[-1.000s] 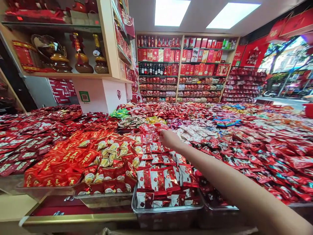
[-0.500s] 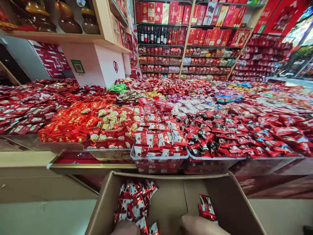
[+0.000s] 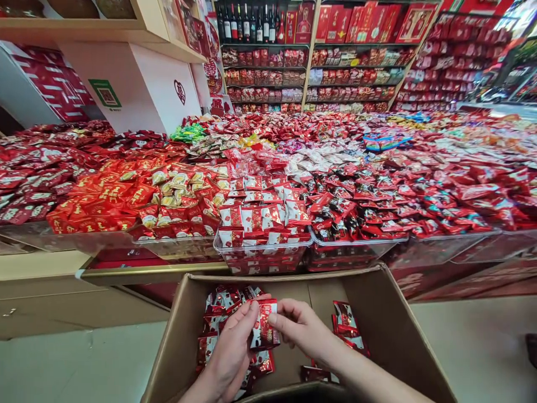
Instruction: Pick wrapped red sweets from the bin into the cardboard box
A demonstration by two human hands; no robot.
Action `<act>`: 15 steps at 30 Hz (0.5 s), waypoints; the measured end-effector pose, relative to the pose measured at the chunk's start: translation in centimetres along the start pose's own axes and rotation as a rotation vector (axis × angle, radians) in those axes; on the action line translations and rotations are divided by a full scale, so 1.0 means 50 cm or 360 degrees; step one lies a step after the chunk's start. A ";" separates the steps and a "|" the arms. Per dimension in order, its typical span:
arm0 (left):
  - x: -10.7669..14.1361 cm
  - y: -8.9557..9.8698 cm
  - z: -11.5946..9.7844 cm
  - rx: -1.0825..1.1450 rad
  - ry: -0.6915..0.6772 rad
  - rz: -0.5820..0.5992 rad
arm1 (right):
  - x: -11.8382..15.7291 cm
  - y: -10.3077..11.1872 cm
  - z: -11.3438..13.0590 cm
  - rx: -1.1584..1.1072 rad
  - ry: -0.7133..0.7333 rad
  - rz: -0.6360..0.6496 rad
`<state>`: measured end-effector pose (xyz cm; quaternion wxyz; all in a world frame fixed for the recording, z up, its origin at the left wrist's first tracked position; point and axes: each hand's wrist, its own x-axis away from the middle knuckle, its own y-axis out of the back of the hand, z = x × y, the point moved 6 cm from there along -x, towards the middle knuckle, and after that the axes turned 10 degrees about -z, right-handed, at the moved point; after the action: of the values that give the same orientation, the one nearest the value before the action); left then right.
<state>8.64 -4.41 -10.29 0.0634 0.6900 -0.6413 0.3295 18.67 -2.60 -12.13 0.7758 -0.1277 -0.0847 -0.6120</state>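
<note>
Over the open cardboard box (image 3: 403, 330), both hands are closed on red-and-white candy packets (image 3: 265, 324). My left hand (image 3: 232, 347) grips them from the left, thumb lying on the front face. From the right, my right hand (image 3: 300, 324) pinches their edge between thumb and fingers. How many packets are stacked there I cannot tell. Beneath my left hand, a heap of similar packets (image 3: 213, 322) fills the box's left side. A few more packets (image 3: 346, 319) rest along its right side.
Just beyond the box stands a clear plastic bin (image 3: 264, 252) of red-and-white packets. Beside it is another bin (image 3: 361, 246) with red-and-black packets. Candy heaps spread across the counter, with wine bottles (image 3: 247, 25) on shelves behind. A white pillar (image 3: 168, 84) rises at the left.
Both hands have risen from the bottom edge of the view and come together, holding candy packets above the box. The view has tilted downward, showing more of the box.
</note>
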 end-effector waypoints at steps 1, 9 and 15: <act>0.002 -0.003 0.000 0.0104 0.0040 -0.0012 | -0.003 0.003 0.006 -0.0034 0.0015 -0.0057; -0.017 0.004 0.004 -0.0486 -0.0324 0.0092 | -0.009 0.032 0.015 -0.0185 0.0097 -0.0237; -0.026 0.030 0.005 -0.1256 -0.1432 -0.0106 | -0.006 0.013 -0.006 -0.0637 0.0199 -0.0372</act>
<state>7.38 -3.69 -11.68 0.0474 0.7058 -0.6572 -0.2603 19.21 -2.29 -12.55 0.6628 -0.2300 0.0722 -0.7089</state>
